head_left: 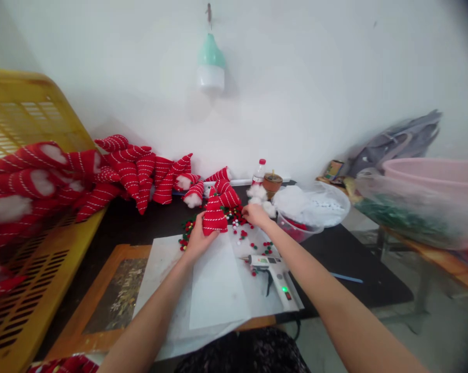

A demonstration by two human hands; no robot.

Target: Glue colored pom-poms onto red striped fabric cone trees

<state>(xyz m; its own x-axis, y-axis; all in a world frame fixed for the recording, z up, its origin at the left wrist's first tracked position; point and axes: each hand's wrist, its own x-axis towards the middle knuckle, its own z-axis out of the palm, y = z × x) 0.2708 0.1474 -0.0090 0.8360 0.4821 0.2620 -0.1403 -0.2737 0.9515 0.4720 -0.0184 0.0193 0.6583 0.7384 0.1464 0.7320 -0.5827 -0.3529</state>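
Observation:
My left hand (198,239) is closed round a red cone-shaped hat with white stitched stripes (215,216), its tip pointing up. My right hand (256,214) is at the back of the small pom-poms (243,234), its fingers curled together; anything between them is too small to make out. These red, green and white pom-poms lie scattered on white paper (218,295) and beyond it. A white glue gun (271,269) with a lit green light lies below my right forearm, its nozzle pointing left.
More red striped cones (129,173), some with white stuffing showing, are piled at the left and in a tilted yellow basket (69,254). Right of my right hand are white stuffing (290,199), a clear bowl (329,207), a brown pot (272,182) and a red-capped bottle (259,171).

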